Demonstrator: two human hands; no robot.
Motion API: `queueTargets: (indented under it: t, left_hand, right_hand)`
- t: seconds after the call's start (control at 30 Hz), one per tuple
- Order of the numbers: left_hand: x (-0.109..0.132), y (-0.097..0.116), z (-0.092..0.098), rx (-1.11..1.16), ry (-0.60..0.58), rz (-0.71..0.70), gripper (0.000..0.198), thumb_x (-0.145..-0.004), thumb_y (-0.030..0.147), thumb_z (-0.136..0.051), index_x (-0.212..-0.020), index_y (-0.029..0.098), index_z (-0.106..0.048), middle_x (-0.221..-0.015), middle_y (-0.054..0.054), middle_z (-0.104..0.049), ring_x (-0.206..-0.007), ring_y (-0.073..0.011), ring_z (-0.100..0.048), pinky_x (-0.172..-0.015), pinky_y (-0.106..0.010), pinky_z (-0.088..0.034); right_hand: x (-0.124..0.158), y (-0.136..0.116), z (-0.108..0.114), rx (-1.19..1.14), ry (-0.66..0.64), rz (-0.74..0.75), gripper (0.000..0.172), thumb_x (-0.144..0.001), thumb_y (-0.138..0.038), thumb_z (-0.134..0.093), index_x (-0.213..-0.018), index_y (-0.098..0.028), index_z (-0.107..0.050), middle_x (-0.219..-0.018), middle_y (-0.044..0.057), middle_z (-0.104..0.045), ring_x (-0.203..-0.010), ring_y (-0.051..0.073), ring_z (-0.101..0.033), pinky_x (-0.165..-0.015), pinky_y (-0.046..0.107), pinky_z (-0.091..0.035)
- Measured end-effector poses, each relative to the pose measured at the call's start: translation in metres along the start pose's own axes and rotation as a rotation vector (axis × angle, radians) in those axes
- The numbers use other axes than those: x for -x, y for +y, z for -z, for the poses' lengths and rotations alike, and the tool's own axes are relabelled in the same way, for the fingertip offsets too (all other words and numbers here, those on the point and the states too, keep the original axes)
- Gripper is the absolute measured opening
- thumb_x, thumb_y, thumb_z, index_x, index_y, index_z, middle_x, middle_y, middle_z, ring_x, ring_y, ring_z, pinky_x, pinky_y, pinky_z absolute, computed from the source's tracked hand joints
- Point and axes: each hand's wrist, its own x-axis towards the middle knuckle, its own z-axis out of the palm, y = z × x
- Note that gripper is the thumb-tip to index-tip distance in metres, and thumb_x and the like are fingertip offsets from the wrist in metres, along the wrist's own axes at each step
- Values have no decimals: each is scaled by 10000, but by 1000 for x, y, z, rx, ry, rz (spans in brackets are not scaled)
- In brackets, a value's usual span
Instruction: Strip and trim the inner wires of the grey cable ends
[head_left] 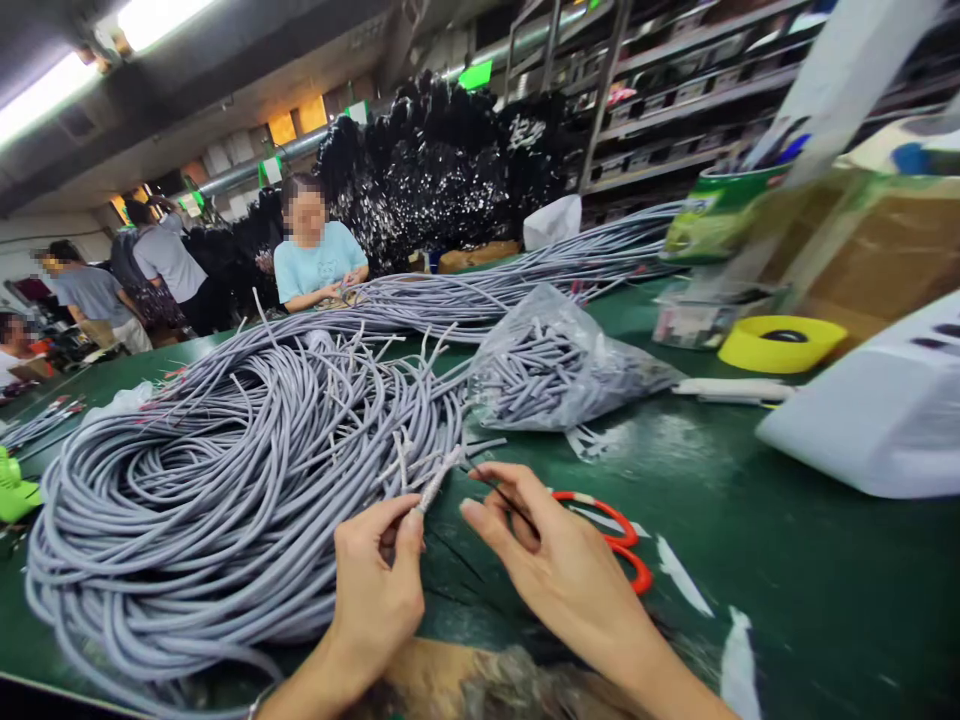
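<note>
Between the thumb and index finger of my left hand is the end of a grey cable, its silvery braided shield bared and pointing up and right. My right hand is just right of it, fingers curled round a thin dark rod-like piece, whose tip lies near the braid. I cannot tell if it is a pick or a wire. Beside my left hand lies a big coil of grey cables, several with stripped ends. Scissors with red handles lie partly behind my right hand.
A clear plastic bag of short grey pieces stands beyond my hands. A yellow tape roll, a white pen-like tool and a white bag are at right. Another person works across the green table.
</note>
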Motion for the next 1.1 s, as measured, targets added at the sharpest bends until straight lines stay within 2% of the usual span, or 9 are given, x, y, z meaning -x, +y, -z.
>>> queueTargets:
  t: [0.07, 0.13, 0.27, 0.53, 0.73, 0.83, 0.97, 1.1]
  left_hand:
    - [0, -1, -1, 34, 17, 23, 258, -823, 247, -478, -897, 114, -687, -705, -79, -674, -624, -159, -621, -552, -219, -488]
    - [1, -1, -2, 48, 16, 23, 249, -814, 250, -492, -895, 120, -689, -744, -86, -678, -634, -159, -628, -556, -217, -492]
    - [2, -1, -2, 6, 2, 7, 247, -801, 245, -496, -885, 120, -692, -717, -82, -660, -585, -155, -610, -525, -226, -490]
    - [3, 2, 1, 0, -37, -17, 241, -802, 232, -496, -850, 102, -693, -707, -89, -667, -578, -153, -607, -529, -225, -486]
    - [2, 5, 4, -10, -71, -79, 243, -818, 208, -486, -835, 118, -712, -661, -74, -676, -547, -133, -589, -496, -196, -448]
    - [2, 4, 5, -16, -85, -87, 242, -817, 207, -489, -835, 131, -718, -652, -65, -675, -545, -133, -586, -504, -198, -454]
    - [1, 3, 2, 28, -89, -24, 244, -809, 207, -493, -814, 120, -721, -661, -78, -690, -556, -146, -613, -510, -201, -469]
    - [0, 2, 0, 26, -33, 27, 243, -797, 230, -506, -795, 105, -715, -652, -82, -693, -539, -151, -616, -504, -206, -480]
  right_hand:
    - [4, 0, 1, 107, -19, 130, 242, -837, -376, -413, -798, -210, -585, -641, 8, -629, -539, 144, -579, -519, 237, -438]
    - [8, 0, -1, 148, -57, 239, 293, -869, -319, -372, -702, -214, -589, -651, 9, -648, -551, 135, -589, -523, 221, -438]
    - [11, 1, -4, 215, -64, 307, 308, -874, -282, -390, -653, -204, -589, -524, -23, -593, -416, 109, -506, -415, 205, -382]
    - [11, 3, -3, 179, -70, 290, 348, -868, -305, -398, -591, -184, -571, -512, -10, -590, -407, 101, -489, -406, 198, -373]
    - [9, 1, -6, -24, -201, 175, 387, -860, -350, -383, -566, -169, -559, -499, -2, -565, -452, 114, -512, -413, 188, -404]
    - [11, 1, -7, 19, -139, 190, 383, -864, -346, -397, -570, -168, -567, -495, -6, -558, -431, 104, -484, -401, 190, -381]
    - [14, 1, -6, 184, -12, 331, 359, -875, -292, -409, -595, -174, -601, -478, -18, -555, -392, 88, -451, -401, 198, -347]
    - [13, -1, -2, 356, 104, 458, 361, -878, -274, -415, -585, -180, -603, -473, -16, -571, -375, 90, -466, -417, 220, -335]
